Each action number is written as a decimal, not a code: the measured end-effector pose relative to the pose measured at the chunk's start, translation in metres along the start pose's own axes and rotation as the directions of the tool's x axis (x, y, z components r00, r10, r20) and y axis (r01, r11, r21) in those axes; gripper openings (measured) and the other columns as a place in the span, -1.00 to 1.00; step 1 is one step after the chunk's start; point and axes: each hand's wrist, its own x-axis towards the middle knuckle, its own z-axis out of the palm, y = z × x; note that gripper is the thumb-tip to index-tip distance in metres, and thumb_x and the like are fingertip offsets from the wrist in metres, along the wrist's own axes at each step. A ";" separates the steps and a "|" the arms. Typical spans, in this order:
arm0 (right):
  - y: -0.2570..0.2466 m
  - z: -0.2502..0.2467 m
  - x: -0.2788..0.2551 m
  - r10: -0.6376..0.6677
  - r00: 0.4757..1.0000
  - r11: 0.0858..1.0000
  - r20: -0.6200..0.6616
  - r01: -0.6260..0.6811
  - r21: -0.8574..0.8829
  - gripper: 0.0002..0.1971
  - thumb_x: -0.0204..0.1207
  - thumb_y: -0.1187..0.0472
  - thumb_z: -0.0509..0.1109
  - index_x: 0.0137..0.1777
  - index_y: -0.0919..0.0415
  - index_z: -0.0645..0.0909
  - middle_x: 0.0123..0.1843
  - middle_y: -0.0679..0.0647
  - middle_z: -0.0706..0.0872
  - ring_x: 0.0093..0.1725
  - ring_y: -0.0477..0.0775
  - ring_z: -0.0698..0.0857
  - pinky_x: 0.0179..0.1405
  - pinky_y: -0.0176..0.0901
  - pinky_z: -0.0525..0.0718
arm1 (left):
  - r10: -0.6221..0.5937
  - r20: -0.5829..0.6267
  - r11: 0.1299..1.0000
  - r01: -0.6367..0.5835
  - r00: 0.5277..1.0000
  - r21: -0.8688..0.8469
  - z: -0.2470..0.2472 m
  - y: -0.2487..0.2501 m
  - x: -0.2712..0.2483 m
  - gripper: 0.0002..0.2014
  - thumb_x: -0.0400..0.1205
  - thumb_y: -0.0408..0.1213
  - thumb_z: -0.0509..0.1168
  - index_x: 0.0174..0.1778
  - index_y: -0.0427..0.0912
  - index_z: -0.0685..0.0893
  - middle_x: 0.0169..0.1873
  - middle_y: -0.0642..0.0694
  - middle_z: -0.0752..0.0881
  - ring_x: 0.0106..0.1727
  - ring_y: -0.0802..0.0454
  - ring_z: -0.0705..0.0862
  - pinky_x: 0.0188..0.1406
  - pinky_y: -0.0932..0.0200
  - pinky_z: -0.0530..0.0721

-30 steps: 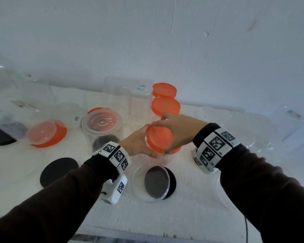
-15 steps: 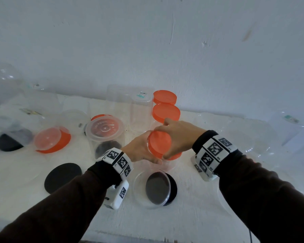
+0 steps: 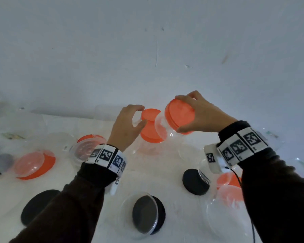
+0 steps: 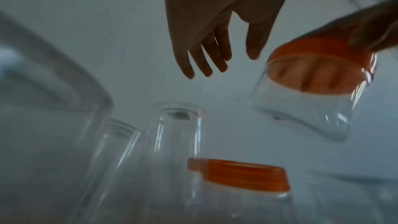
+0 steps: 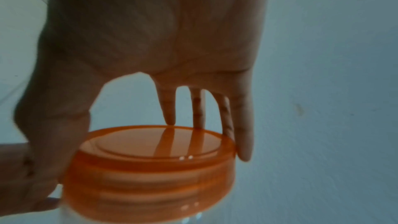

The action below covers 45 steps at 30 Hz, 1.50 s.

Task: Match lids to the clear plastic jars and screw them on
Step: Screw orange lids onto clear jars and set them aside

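Above the white tabletop [image 3: 147, 174], the right hand [image 3: 203, 114] holds a clear plastic jar [image 3: 162, 128] by its round orange screw lid [image 3: 180, 114], fingers and thumb curled round the lid's rim; the jar hangs tilted in the air, its transparent body pointing down and toward the left hand, and it looks empty. From the right wrist view the fingertips [image 5: 244, 151] lie on the lid's top and edge. The left hand [image 3: 125, 128] hovers just beside the jar, its grip apart, fingers loosely curved and holding nothing. Behind the hands stand two more clear jars already capped in orange [image 3: 151, 133], one behind the other. On the left, an orange lid lying under a clear jar [image 3: 34, 163] rests on the tabletop, and near it an open clear jar with an orange lid showing behind it [image 3: 81, 151]. Closer in lie a flat black round lid [image 3: 38, 204], a clear jar on its side with a black lid [image 3: 146, 213], and another black-lidded jar [image 3: 195, 182] to the right. An orange lid seen through clear plastic [image 3: 229, 188] lies beneath the right sleeve.
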 end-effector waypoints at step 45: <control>0.049 0.076 0.139 0.214 0.877 0.967 0.431 -0.128 -0.220 -0.19 0.40 -0.10 0.48 0.59 0.03 0.20 0.50 0.15 0.29 0.44 0.26 0.42 0.28 0.10 0.48 | -0.115 -0.126 0.825 0.165 0.985 0.540 0.052 -0.041 0.004 -0.61 0.45 -0.52 0.40 0.20 -0.20 0.65 0.23 -0.15 0.67 0.33 -0.24 0.55 0.41 -0.42 0.18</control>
